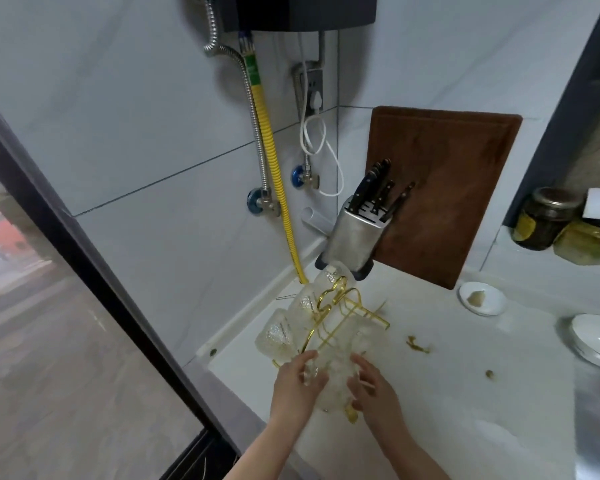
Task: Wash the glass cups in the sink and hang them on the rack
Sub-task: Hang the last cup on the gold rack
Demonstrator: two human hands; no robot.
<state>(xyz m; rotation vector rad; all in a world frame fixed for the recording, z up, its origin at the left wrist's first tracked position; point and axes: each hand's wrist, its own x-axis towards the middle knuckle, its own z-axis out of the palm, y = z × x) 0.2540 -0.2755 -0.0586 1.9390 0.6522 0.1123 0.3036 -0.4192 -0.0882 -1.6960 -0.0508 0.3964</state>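
Glass cup (336, 379), textured and clear, sits between both hands at the near foot of the gold wire rack (340, 317) on the white counter (465, 393). From my remote seat I read the left hand (297, 379) cupped on the cup's 9 o'clock side, fingers curled round the glass, and the right hand (373, 388) closing on its 3 o'clock side, fingers bent against it. The cup's long axis seems to run roughly toward 12 o'clock, in line with the rack's prongs, though the blur of clear glass keeps me from telling which end is the mouth. Three more cups (279, 336) already hang on the rack's 10 o'clock side. I judge the next move turns on sliding this cup away from me, toward 12 o'clock, onto a free prong; both hands are equally near. A knife block (355, 233) and cutting board (444, 195) stand beyond, at 1 o'clock.
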